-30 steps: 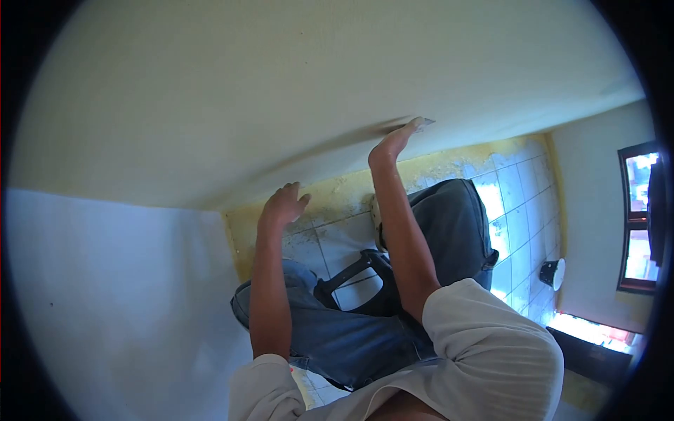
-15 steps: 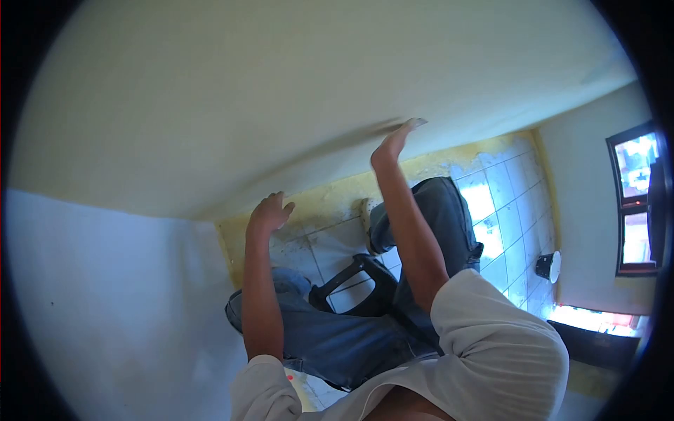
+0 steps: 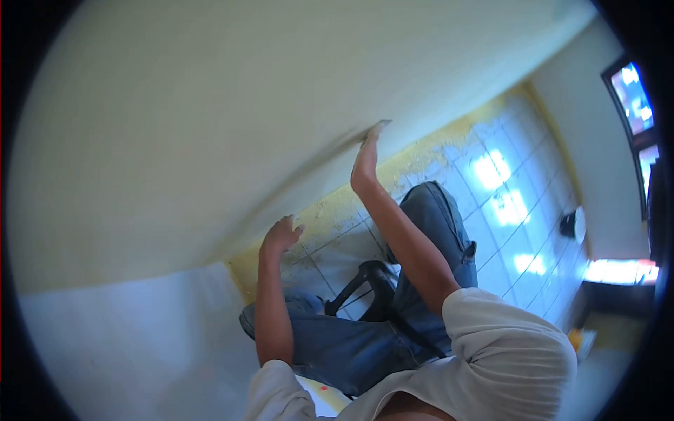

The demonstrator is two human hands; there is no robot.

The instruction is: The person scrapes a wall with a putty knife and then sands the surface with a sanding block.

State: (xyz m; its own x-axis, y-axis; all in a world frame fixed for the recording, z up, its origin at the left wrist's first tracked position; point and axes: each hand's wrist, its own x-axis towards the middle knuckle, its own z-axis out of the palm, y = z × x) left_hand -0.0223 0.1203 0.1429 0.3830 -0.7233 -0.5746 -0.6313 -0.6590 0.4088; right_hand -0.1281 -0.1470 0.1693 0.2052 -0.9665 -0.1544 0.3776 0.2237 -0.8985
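Note:
My right hand (image 3: 366,158) is pressed against the pale wall (image 3: 232,119), with a thin, flat grey piece (image 3: 384,125) showing at its fingertips. The piece's exact kind cannot be told. Lower and to the left, my left hand (image 3: 282,237) is open near the foot of the wall, thumb apart from the bent fingers. Both forearms reach forward over my bent legs in jeans (image 3: 351,351).
Between my legs is a black frame-like object (image 3: 379,291). Pale floor tiles (image 3: 484,210) meet a yellow, dusty strip (image 3: 414,165) along the wall. A small bucket (image 3: 574,224) stands to the right, below a dark-framed window (image 3: 635,105). A white wall (image 3: 126,337) closes the left side.
My right hand has slid left along the wall with the grey piece. My left hand has shifted slightly down and right. The view has tilted, showing more floor.

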